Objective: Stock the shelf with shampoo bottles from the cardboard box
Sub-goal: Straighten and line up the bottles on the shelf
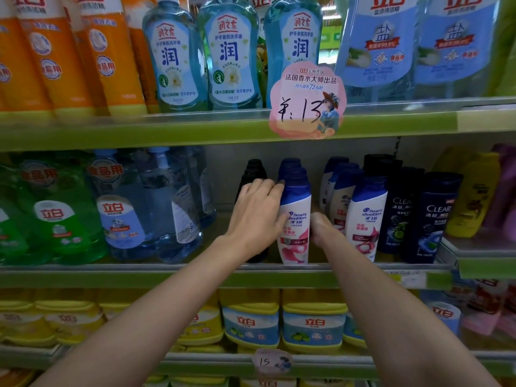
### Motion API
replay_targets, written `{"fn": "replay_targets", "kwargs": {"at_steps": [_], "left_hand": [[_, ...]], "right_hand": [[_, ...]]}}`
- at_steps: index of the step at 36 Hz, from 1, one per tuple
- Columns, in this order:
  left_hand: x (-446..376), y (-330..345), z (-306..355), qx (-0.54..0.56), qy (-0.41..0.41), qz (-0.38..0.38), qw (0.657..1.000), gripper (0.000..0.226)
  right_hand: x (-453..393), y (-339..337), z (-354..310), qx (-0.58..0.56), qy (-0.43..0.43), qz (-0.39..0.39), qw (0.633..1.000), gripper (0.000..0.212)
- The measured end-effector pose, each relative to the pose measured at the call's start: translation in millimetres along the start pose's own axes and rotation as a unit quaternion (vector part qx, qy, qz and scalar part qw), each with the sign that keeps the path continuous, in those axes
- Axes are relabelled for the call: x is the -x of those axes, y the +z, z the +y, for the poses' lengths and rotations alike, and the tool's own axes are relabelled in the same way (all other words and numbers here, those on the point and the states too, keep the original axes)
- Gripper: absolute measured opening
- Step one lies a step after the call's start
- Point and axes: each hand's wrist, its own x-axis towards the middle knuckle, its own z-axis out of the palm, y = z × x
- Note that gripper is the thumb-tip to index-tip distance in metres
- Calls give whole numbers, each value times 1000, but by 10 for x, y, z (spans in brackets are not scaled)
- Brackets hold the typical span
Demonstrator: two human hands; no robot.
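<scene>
- We note bright, even shop light, soft shadows.
- We see glare on the shelf rail (pixel 391 106) (clear plastic).
- Edges bow, corners blurred.

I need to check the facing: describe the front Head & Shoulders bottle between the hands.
The front Head & Shoulders bottle is glossy white plastic with a dark blue cap and pink label art. It stands upright at the middle shelf's front edge, label outward, heading a row of like bottles. The left hand rests against its left side; the right hand is beside it.
</scene>
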Motion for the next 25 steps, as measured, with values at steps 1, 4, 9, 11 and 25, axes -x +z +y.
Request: {"fn": "replay_targets", "kwargs": {"at_steps": [1,4,9,11,25], "left_hand": [[2,-2,1,1,-1,-2,1000,56],[11,-11,-3,7,-4,-2,1000,56],[45,-55,1,14,-7,9,1000,57],[58,-85,6,22,-10,18,1000,57],[212,-215,330,43,-41,29,998,59]], "right_hand": [[-3,-1,-9,2,-1,2,1000,40],[19,-1,-57,3,-8,0,1000,41],[105,8,-121,-34,-44,-34,998,48],[140,19,-150,-54,-64,-47,995,51],[680,-153,-298,10,-170,-67,983,37]]}}
